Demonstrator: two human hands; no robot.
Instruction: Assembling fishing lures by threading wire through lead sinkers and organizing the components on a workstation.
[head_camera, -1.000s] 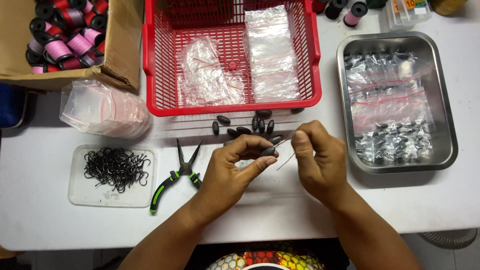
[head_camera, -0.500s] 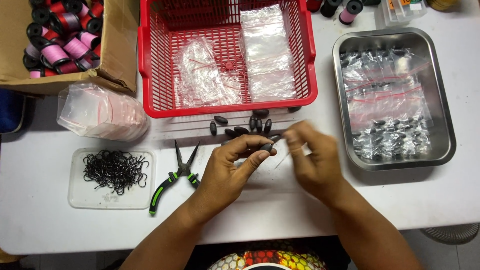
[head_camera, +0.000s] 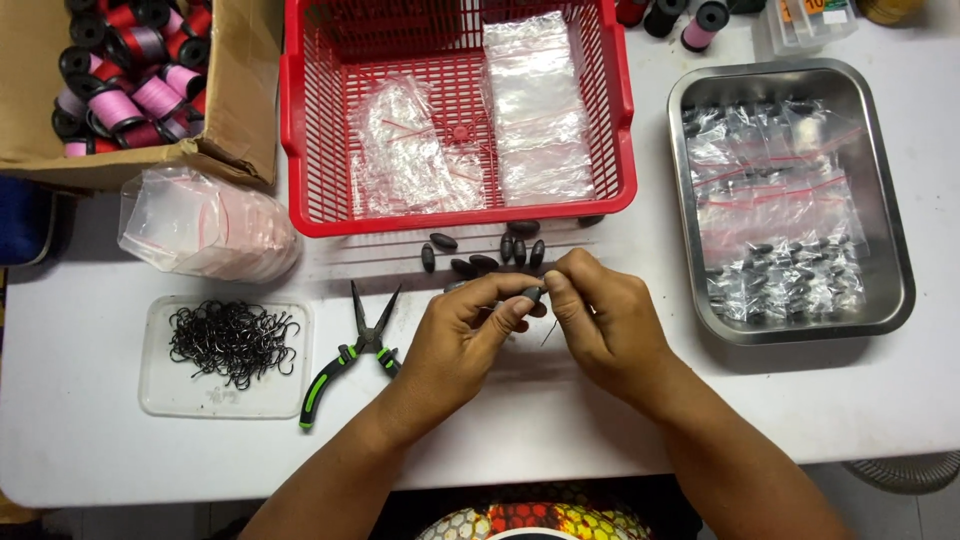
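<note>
**Two hands pinch a small sinker**

The left hand and right hand meet above the white table, fingertips clamped together on a small dark oval sinker. More loose dark oval sinkers lie just beyond, before the red plastic basket. Green-handled pliers rest left.

Taking the red basket as my reference: just in front of its near wall I see loose dark sinkers scattered, blocking a flat sweep there. In front of the basket and left, the pliers and hook tray occupy the table. Right of the basket, the steel tray stands; the bare strip between them is passable. Nearer me, bare table lies open.
</note>
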